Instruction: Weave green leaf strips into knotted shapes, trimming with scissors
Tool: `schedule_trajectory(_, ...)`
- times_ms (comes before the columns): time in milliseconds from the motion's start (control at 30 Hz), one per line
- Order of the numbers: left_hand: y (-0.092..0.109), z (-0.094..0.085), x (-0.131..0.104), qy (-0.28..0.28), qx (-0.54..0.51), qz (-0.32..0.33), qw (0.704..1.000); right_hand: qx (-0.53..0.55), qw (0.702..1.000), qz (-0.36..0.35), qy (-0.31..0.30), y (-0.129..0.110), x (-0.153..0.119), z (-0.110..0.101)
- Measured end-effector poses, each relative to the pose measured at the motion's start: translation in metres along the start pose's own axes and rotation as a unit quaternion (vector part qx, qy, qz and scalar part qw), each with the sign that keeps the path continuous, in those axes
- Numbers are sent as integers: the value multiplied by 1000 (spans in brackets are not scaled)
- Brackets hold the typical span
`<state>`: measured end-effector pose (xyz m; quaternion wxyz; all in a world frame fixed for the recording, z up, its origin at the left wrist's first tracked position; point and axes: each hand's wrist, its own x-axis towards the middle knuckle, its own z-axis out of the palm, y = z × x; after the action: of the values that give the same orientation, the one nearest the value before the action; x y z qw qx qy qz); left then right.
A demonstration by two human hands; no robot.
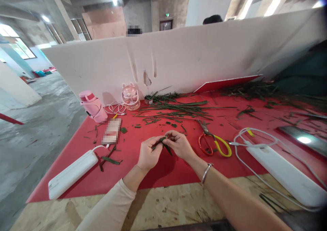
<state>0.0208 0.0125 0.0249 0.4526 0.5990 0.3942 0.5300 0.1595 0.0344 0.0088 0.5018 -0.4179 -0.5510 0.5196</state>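
Note:
Both hands meet over the middle of the red table covering (122, 173). Between them is a small folded piece of green leaf strip (167, 148), its loose end pointing down. My left hand (150, 152) pinches it from one side, fingers closed. Thumb and fingers of my right hand (179, 145) close on the same piece near its top; the exact fold is partly hidden by the fingers. Scissors (214, 142) with one red and one yellow handle lie to the right of my right hand. Behind my hands lies a pile of long green leaf strips (178, 109).
White power banks (73, 175) (286, 173) with cables lie left and right. A phone (111, 130), a pink bottle (93, 106) and a clear pink jug (130, 96) stand or lie at left. A dark tablet-like device (304, 141) is far right. A white panel (102, 64) rises behind.

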Motion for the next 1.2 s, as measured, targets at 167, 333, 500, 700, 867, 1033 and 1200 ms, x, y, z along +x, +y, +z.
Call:
schedule_trajectory(167,2,3,1,9,-123,-80,989,-46,999,-13,15,-3,-3,1)
schedule_trajectory(333,-4,2,12,123,-170,-130,969,-154,986,-66,-14,-7,-7,1)
schedule_trajectory(500,0,9,20,171,-254,-137,942,-215,968,-121,-55,-12,-7,1)
schedule_trajectory(700,10,18,31,180,-257,-124,941,-160,985,-50,-34,-11,-8,1)
schedule_trajectory(867,7,14,43,183,-269,-162,932,38,998,-8,-56,-8,-3,-2)
schedule_trajectory(1033,-8,7,42,140,-278,-225,923,45,998,31,-41,0,2,-1)
schedule_trajectory(1200,-22,-5,20,44,-345,-303,887,91,992,91,7,7,5,-2)
